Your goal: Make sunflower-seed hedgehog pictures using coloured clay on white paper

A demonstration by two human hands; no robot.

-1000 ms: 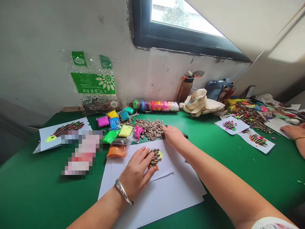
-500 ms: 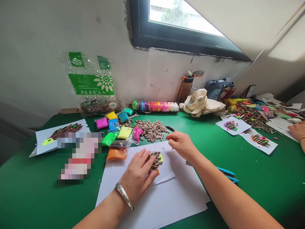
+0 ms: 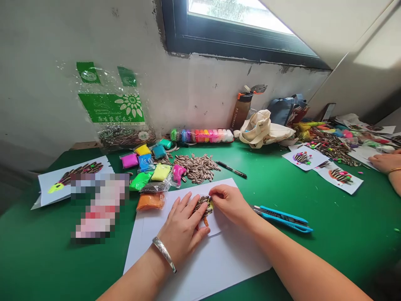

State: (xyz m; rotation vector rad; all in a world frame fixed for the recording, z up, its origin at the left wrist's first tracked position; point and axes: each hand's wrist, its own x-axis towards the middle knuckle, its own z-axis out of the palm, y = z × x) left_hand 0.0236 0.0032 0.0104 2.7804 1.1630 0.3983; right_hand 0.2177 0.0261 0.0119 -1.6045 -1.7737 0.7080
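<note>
My left hand (image 3: 182, 221), with a silver bangle at the wrist, lies flat with spread fingers over the left part of a small figure of sunflower seeds (image 3: 201, 206). The figure has yellow clay at its right side and an orange clay piece (image 3: 206, 221) at its lower edge. It sits on a small white sheet (image 3: 216, 228) atop larger white paper (image 3: 219, 267). At the yellow clay, my right hand (image 3: 230, 205) is closed in a pinch. Whatever its fingertips hold is too small or hidden to make out.
A sunflower seed pile (image 3: 197, 168), clay packets (image 3: 151, 201) and a black pen (image 3: 231, 169) lie behind the paper. A blue cutter (image 3: 283, 217) lies right of my forearm. Farther right are seed pictures (image 3: 340, 177) and another person's hand (image 3: 384, 162). A seed bag (image 3: 112, 108) leans on the wall.
My right hand has come down and left from beside the pen to the figure's yellow part, still pinched. The pen and cutter show more fully. My left hand stays in place.
</note>
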